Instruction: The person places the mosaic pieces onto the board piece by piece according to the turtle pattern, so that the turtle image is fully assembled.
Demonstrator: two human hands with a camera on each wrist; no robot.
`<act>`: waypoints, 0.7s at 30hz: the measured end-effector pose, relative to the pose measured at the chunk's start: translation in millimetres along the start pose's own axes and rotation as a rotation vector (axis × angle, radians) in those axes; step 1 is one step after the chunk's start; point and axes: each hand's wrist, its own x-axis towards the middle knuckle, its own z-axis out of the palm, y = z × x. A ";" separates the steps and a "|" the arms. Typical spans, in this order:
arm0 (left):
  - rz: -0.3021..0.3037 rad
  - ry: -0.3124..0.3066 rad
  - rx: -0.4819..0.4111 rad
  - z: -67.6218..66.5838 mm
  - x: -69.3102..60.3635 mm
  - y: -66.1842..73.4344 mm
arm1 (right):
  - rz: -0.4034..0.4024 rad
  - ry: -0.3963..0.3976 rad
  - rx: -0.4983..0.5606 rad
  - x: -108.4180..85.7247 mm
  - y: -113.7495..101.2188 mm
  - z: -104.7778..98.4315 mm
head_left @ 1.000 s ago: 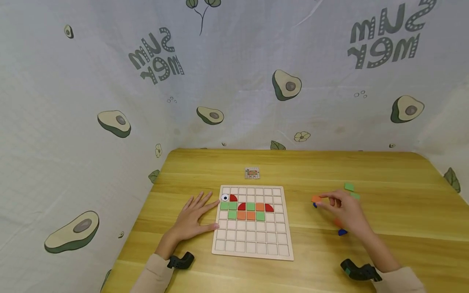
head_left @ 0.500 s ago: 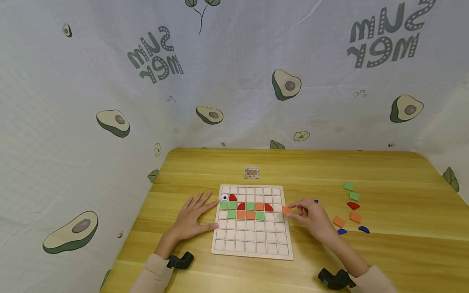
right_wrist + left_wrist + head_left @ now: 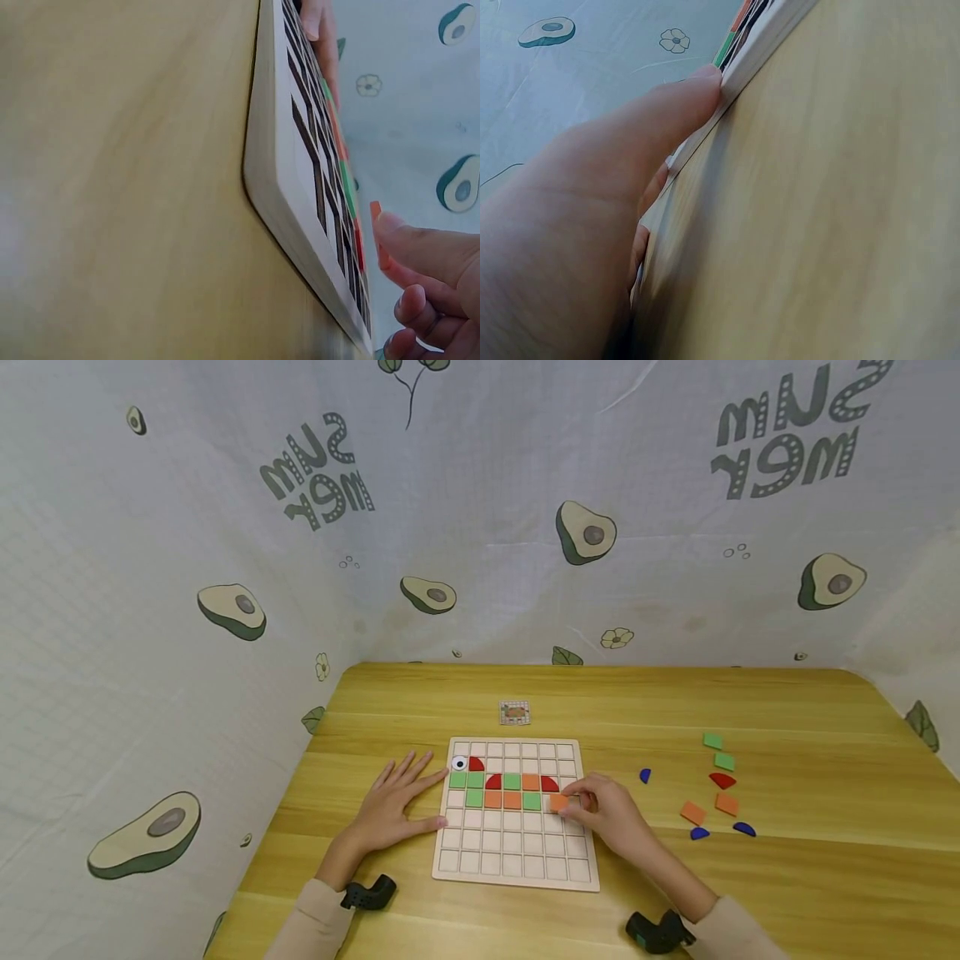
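Observation:
A pale wooden grid board [image 3: 517,843] lies on the table, with green, orange and red tiles and a round eye tile [image 3: 460,763] in its upper cells. My right hand [image 3: 611,814] pinches an orange square tile [image 3: 558,802] between thumb and forefinger. In the head view this tile is over a cell right of a green tile [image 3: 531,800]; the right wrist view shows it just above the board. With fingers spread, my left hand [image 3: 393,806] rests on the table, its thumb and forefinger touching the board's left edge. The left wrist view shows the thumb [image 3: 697,94] against that edge.
Right of the board lie loose tiles: green squares [image 3: 712,741], a red quarter-round [image 3: 722,781], orange squares [image 3: 693,813] and several blue half-rounds [image 3: 744,829]. A small picture card [image 3: 514,712] lies behind the board. A patterned cloth [image 3: 480,527] hangs behind the table.
My right hand has carried the orange tile leftward from the loose tiles to above the board, uncovering pieces it hid before. My left hand has stayed in place.

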 end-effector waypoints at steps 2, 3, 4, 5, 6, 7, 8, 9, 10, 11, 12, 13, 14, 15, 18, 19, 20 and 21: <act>-0.008 -0.009 0.001 -0.4 0.1 0.3 | 0.005 -0.006 0.004 1.6 -0.5 1.8; -0.010 -0.013 0.000 -0.7 0.2 0.6 | 0.009 -0.009 0.007 2.5 -0.5 2.7; -0.011 -0.016 -0.001 -1.0 0.2 0.8 | 0.009 -0.012 0.008 3.3 -0.4 3.6; -0.012 -0.019 -0.001 -1.2 0.3 1.1 | 0.008 -0.014 0.009 3.9 -0.3 4.5; -0.011 -0.019 -0.001 -1.4 0.3 1.4 | 0.007 -0.016 0.011 4.6 -0.4 5.2; -0.009 -0.018 -0.004 -1.5 0.3 1.6 | 0.007 -0.019 0.009 5.2 -0.4 5.7; -0.008 -0.017 -0.004 -1.5 0.3 1.6 | 0.007 -0.020 0.009 5.7 -0.4 6.2; -0.007 -0.015 -0.004 -1.5 0.3 1.7 | 0.006 -0.021 0.007 6.2 -0.6 6.7; -0.007 -0.015 -0.003 -1.4 0.3 1.7 | 0.007 -0.021 0.007 6.6 -0.7 7.0; -0.007 -0.015 -0.001 -1.4 0.3 1.7 | 0.008 -0.021 0.007 6.9 -0.8 7.4; -0.007 -0.014 0.000 -1.5 0.2 1.7 | 0.010 -0.022 0.006 7.3 -0.8 7.7; -0.006 -0.014 0.000 -1.5 0.2 1.7 | 0.015 -0.023 0.006 7.5 -0.8 8.0; -0.007 -0.015 0.004 -1.5 0.2 1.7 | 0.020 -0.024 0.007 7.8 -0.9 8.3; -0.008 -0.016 0.004 -1.7 0.1 1.9 | 0.026 -0.025 0.007 8.1 -0.9 8.6; -0.011 -0.019 0.003 -2.1 -0.1 2.3 | 0.044 -0.030 0.010 8.7 -0.6 9.3; -0.012 -0.019 0.002 -2.3 0.0 2.6 | 0.048 -0.030 0.012 8.8 -0.4 9.4; -0.012 -0.019 0.002 -2.4 -0.1 2.6 | 0.050 -0.029 0.013 8.9 -0.3 9.5; -0.011 -0.018 0.001 -2.4 -0.1 2.7 | 0.051 -0.029 0.014 8.9 -0.1 9.5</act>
